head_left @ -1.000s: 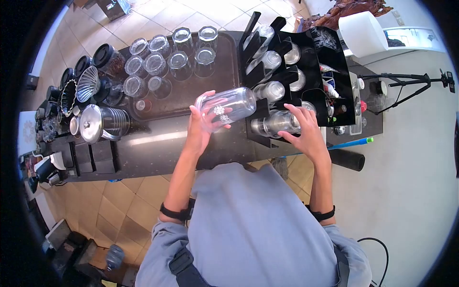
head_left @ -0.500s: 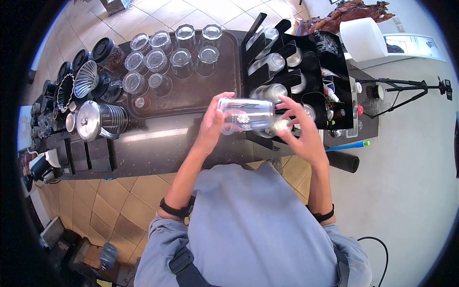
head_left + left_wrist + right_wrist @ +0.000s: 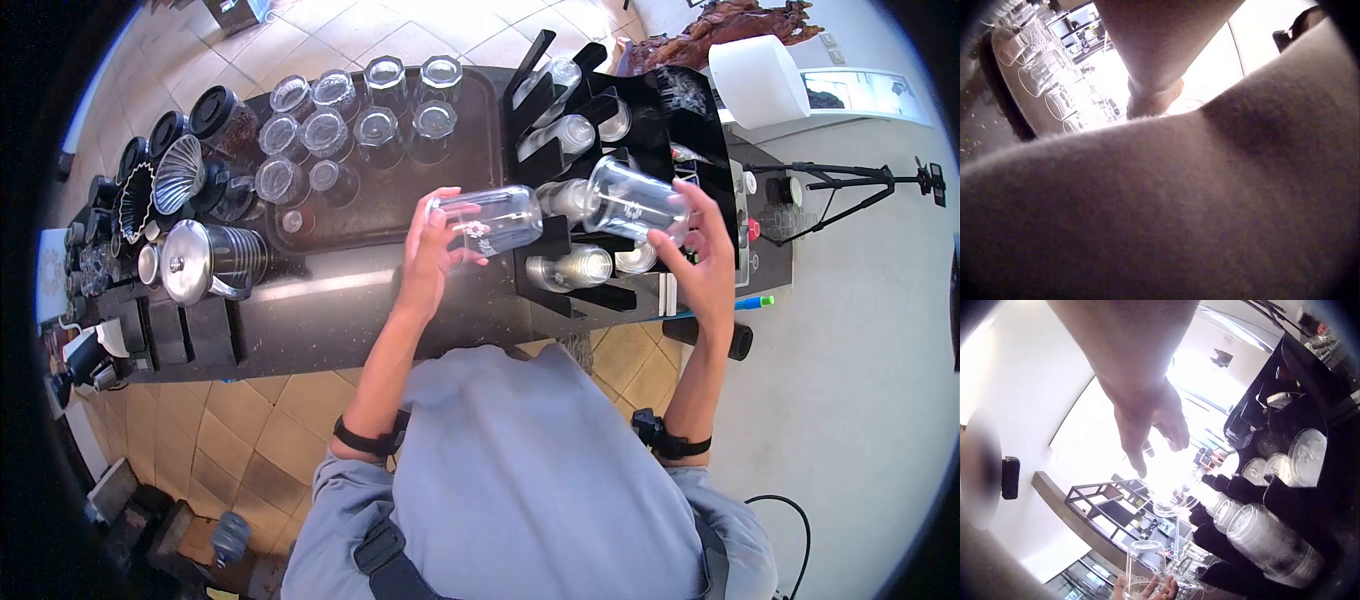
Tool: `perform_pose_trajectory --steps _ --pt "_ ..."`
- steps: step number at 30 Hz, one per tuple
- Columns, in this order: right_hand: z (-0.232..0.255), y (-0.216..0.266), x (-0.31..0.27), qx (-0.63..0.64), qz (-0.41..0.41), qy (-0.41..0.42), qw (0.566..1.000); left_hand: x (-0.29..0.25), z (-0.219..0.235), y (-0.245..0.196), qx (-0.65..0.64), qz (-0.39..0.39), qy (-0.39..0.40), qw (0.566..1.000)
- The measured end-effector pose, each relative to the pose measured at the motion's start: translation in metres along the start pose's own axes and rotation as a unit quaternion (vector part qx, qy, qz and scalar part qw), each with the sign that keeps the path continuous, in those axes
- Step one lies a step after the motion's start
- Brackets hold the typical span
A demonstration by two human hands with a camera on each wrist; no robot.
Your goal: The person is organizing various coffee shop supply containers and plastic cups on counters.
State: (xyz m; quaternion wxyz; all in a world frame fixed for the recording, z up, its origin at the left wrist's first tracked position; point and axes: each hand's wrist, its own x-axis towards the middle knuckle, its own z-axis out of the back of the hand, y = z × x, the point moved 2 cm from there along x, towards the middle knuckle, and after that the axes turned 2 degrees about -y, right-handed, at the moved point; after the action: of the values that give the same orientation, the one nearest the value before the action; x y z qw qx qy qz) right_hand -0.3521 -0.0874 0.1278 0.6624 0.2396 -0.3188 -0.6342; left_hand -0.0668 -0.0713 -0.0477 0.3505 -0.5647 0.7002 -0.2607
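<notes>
In the head view my left hand (image 3: 428, 250) grips a clear cup with a white print (image 3: 490, 222), tilted on its side above the counter. To its right, my right hand (image 3: 705, 260) holds another clear printed cup (image 3: 635, 203) between thumb and fingers, above the black rack (image 3: 548, 160). The two cups are apart. Stacked clear cups (image 3: 575, 268) lie in the rack's nearest slot. In the right wrist view the left hand's cup (image 3: 1146, 557) shows low down, and glare hides most of the cup at my right hand (image 3: 1150, 422).
A dark tray (image 3: 400, 205) with several upturned glasses (image 3: 377, 135) lies left of the rack. Farther left stand a metal-lidded pot (image 3: 200, 262), lidded jars (image 3: 222, 118) and ribbed drippers. A black organizer (image 3: 690, 110) with lids and small items adjoins the rack; a tripod (image 3: 870, 180) stands at right.
My right hand has moved from the rack's near slot up and to the right, now with a cup in it. The left hand's cup swung right, then back left.
</notes>
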Motion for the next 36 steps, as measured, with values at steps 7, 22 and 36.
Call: perform_pose_trajectory --steps 7,22,36 --pt "-0.022 -0.015 0.022 -0.163 0.050 0.059 0.983 0.000 0.007 -0.005 0.012 0.005 -0.025 1.000" --pt "-0.081 0.036 0.011 0.001 0.103 0.219 0.970 -0.004 -0.031 -0.009 0.011 0.041 0.067 0.997" --pt "-0.020 0.010 0.098 -0.231 0.151 0.008 0.961 -0.005 0.010 -0.013 0.091 0.013 -0.007 0.996"
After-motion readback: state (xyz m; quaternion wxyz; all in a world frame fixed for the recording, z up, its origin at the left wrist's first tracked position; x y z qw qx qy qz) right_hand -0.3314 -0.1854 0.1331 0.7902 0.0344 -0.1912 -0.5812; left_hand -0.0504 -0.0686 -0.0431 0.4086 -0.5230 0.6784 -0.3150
